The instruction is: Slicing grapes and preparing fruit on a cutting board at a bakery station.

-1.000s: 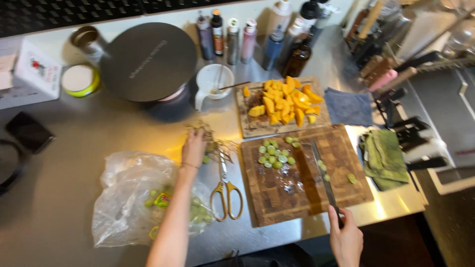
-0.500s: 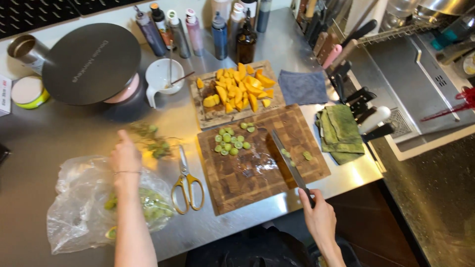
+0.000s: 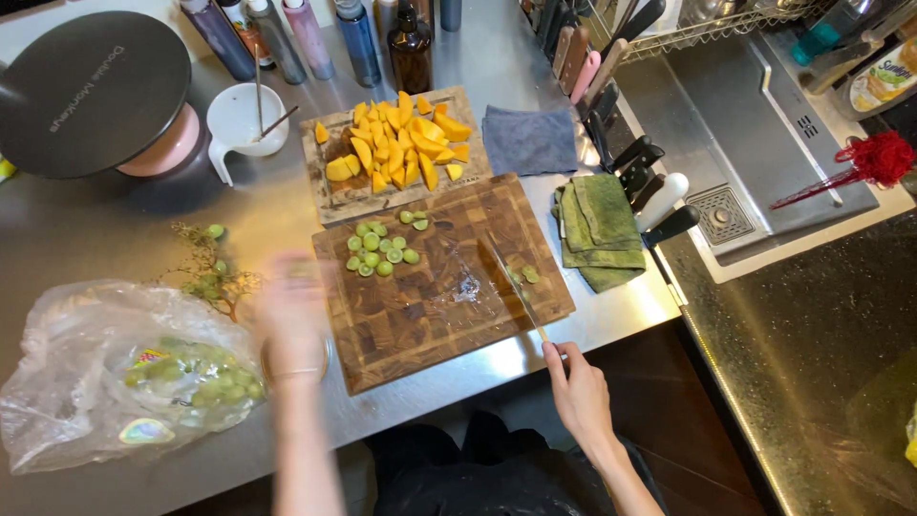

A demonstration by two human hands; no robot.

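My right hand (image 3: 576,382) grips the handle of a kitchen knife (image 3: 514,285), whose blade lies flat on the dark wooden cutting board (image 3: 449,306). Halved green grapes (image 3: 374,252) sit in a small heap at the board's far left, and a few more (image 3: 524,275) lie beside the blade. My left hand (image 3: 291,315) is blurred with motion at the board's left edge; whether it holds anything is unclear. A bare grape stem (image 3: 212,272) lies on the steel counter just left of it. A clear plastic bag with green grapes (image 3: 143,377) rests at the near left.
A second board with cut orange fruit (image 3: 396,143) stands behind. A white cup (image 3: 244,119), a round black lid (image 3: 91,91) and several bottles (image 3: 315,33) line the back. Folded cloths (image 3: 592,225), knife handles (image 3: 650,186) and a sink (image 3: 764,124) are to the right.
My left hand has left the grape stem and swung toward the cutting board's left edge. The yellow-handled scissors are out of sight. The knife has stayed on the board.
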